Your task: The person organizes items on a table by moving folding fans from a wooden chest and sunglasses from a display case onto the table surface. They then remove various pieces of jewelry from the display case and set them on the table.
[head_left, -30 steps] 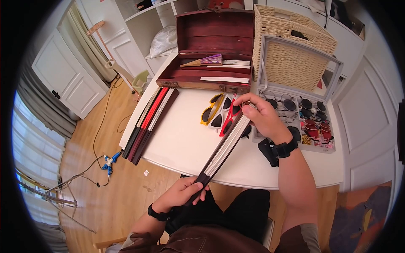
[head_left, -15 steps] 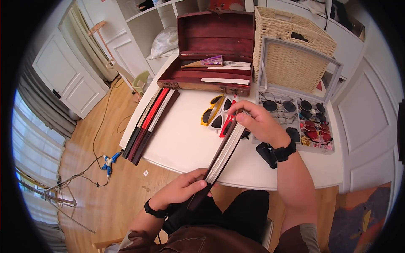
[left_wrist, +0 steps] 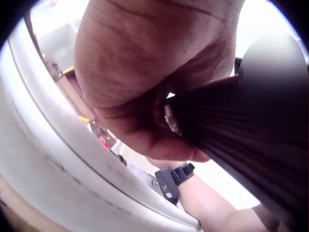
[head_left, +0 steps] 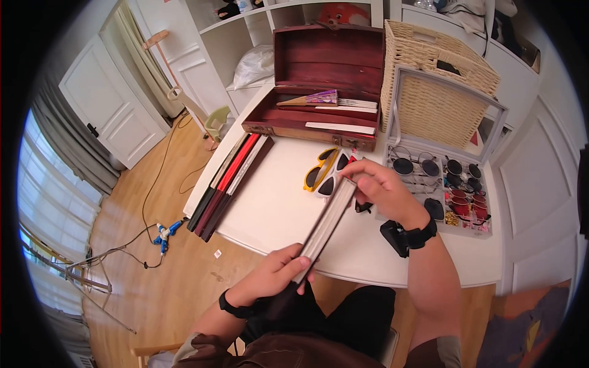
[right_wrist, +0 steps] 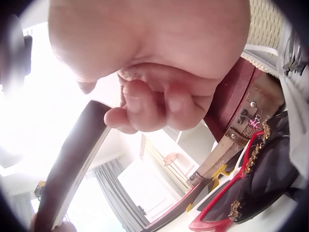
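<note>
A folded hand fan (head_left: 331, 214) with dark outer sticks and pale folded edges slants over the table's front edge. My left hand (head_left: 270, 274) grips its lower part, thumb on top. In the left wrist view, dark ribbed sticks (left_wrist: 217, 121) spread out past the curled fingers. At the fan's upper end, my right hand (head_left: 391, 193) pinches with thumb and index finger. The right wrist view shows the fan's dark end (right_wrist: 91, 113) right at the fingertips, with the other fingers curled. Yellow sunglasses (head_left: 321, 168) and white sunglasses (head_left: 327, 186) lie just behind the fan; red ones are mostly hidden.
Several folded fans (head_left: 230, 184) lie in a row on the table's left side. Behind stands an open dark red chest (head_left: 282, 127) with a purple fan (head_left: 320, 97) and white fans inside. A lidded case of glasses (head_left: 485, 227) and a wicker basket (head_left: 402, 55) stand at right.
My left hand has shifted up the fan, and the fan's dark lower end shows less below it. My right hand stays at the upper end. The head view has tilted slightly.
</note>
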The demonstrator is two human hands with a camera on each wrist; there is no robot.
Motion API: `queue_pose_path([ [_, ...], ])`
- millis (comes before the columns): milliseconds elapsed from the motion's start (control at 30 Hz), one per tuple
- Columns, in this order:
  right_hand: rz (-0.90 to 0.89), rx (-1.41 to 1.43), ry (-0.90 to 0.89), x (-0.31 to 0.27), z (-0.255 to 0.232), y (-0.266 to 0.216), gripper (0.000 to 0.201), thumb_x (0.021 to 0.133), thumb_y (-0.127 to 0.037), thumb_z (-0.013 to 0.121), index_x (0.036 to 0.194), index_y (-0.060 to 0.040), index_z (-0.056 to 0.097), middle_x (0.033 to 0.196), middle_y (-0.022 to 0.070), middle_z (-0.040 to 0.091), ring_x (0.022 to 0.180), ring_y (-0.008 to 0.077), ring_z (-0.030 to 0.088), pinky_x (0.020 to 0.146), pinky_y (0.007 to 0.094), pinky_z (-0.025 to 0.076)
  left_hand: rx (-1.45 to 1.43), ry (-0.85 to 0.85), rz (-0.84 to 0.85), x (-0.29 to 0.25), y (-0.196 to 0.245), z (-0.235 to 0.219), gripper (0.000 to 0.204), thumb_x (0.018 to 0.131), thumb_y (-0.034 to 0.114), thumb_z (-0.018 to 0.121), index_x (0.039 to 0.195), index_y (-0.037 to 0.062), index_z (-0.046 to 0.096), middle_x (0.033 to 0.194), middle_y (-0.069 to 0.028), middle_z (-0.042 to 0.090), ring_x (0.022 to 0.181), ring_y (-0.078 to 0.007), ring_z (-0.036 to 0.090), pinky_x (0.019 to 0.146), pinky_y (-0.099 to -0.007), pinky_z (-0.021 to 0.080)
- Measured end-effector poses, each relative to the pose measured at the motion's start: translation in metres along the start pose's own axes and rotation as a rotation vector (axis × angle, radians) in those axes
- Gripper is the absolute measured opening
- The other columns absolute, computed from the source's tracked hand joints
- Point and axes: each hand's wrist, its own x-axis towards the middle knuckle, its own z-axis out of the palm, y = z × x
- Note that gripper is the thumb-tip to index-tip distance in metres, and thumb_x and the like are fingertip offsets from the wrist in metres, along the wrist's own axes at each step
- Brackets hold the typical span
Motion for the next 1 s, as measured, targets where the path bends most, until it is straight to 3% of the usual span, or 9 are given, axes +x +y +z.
queue_pose_path([
  [167, -0.117, -0.151, 0.107, 0.005, -0.018, 0.02, 0.029, 0.107, -0.026, 0.056, 0.121, -0.0028, 0.066, 0.084, -0.0037, 0.057, 0.075, 0.0041, 0.05, 0.068, 0.0227, 0.044, 0.305, 0.336, 0.132, -0.024, 0.026, -0.05, 0.03, 0.11, 0.022, 0.05, 0.127, -0.0019, 0.055, 0.087, -0.0061, 0.062, 0.068, -0.0133, 0.061, 0.063, -0.0281, 0.051],
  [267, -0.126, -0.184, 0.149, 0.007, -0.02, 0.023, 0.027, 0.107, -0.025, 0.057, 0.117, -0.0028, 0.067, 0.083, -0.0044, 0.057, 0.074, 0.0036, 0.05, 0.066, 0.0226, 0.043, 0.425, 0.421, 0.184, -0.021, 0.035, -0.088, 0.04, 0.107, 0.019, 0.055, 0.14, -0.0017, 0.048, 0.094, -0.0054, 0.06, 0.075, -0.0113, 0.061, 0.071, -0.0292, 0.054],
  [367, -0.111, -0.221, 0.181, 0.008, -0.017, 0.021, 0.025, 0.107, -0.023, 0.057, 0.113, -0.0025, 0.069, 0.083, -0.0045, 0.058, 0.073, 0.0035, 0.05, 0.065, 0.0224, 0.043, 0.606, 0.536, 0.042, -0.011, 0.037, -0.106, 0.055, 0.107, 0.021, 0.055, 0.153, -0.0012, 0.037, 0.097, -0.0071, 0.058, 0.077, -0.0141, 0.06, 0.073, -0.0309, 0.053],
  [500, -0.056, -0.254, 0.221, 0.006, -0.022, 0.02, 0.025, 0.106, -0.022, 0.058, 0.11, -0.001, 0.07, 0.084, -0.0044, 0.06, 0.074, 0.0037, 0.05, 0.066, 0.0223, 0.043, 0.657, 0.541, 0.0, -0.01, 0.041, -0.108, 0.055, 0.107, 0.022, 0.055, 0.154, -0.0008, 0.036, 0.099, -0.0082, 0.059, 0.079, -0.0145, 0.061, 0.074, -0.0319, 0.053],
  [600, -0.058, -0.256, 0.27, 0.008, -0.028, 0.027, 0.025, 0.106, -0.022, 0.058, 0.108, -0.0001, 0.07, 0.085, -0.0041, 0.061, 0.075, 0.0036, 0.051, 0.066, 0.0217, 0.044, 0.724, 0.486, -0.067, -0.017, 0.046, -0.107, 0.05, 0.106, 0.017, 0.055, 0.15, -0.0016, 0.039, 0.103, -0.0075, 0.056, 0.09, -0.0159, 0.062, 0.082, -0.0333, 0.054],
  [667, -0.067, -0.262, 0.268, 0.009, -0.028, 0.028, 0.025, 0.106, -0.021, 0.059, 0.107, 0.0002, 0.071, 0.086, -0.004, 0.062, 0.075, 0.0037, 0.052, 0.066, 0.0215, 0.044, 0.998, 0.462, 0.179, -0.018, 0.039, -0.117, 0.053, 0.106, 0.018, 0.056, 0.152, -0.0027, 0.038, 0.115, -0.0137, 0.058, 0.107, -0.0233, 0.061, 0.096, -0.0377, 0.051],
  [700, -0.072, -0.275, 0.272, 0.009, -0.027, 0.027, 0.024, 0.106, -0.02, 0.059, 0.107, 0.0005, 0.071, 0.087, -0.0038, 0.063, 0.075, 0.0038, 0.053, 0.066, 0.0214, 0.044, 1.019, 0.488, 0.099, -0.017, 0.039, -0.118, 0.054, 0.105, 0.017, 0.057, 0.152, -0.0038, 0.038, 0.126, -0.0196, 0.056, 0.12, -0.032, 0.058, 0.105, -0.04, 0.046],
  [900, -0.022, -0.315, 0.268, 0.007, -0.02, 0.017, 0.021, 0.105, -0.018, 0.062, 0.108, 0.0011, 0.07, 0.09, -0.002, 0.067, 0.078, 0.0039, 0.056, 0.067, 0.0216, 0.045, 1.264, 0.528, 0.049, -0.005, 0.023, -0.128, 0.057, 0.102, 0.016, 0.059, 0.151, -0.0031, 0.04, 0.124, -0.0245, 0.053, 0.114, -0.0419, 0.06, 0.098, -0.0441, 0.05],
  [1000, -0.069, -0.384, 0.271, 0.008, -0.02, 0.019, 0.022, 0.105, -0.019, 0.064, 0.106, 0.0016, 0.07, 0.087, -0.0022, 0.066, 0.075, 0.004, 0.054, 0.065, 0.0222, 0.044, 1.445, 0.557, 0.047, 0.001, 0.021, -0.129, 0.057, 0.101, 0.017, 0.061, 0.151, -0.0015, 0.041, 0.122, -0.0243, 0.054, 0.113, -0.0417, 0.061, 0.095, -0.0474, 0.051],
])
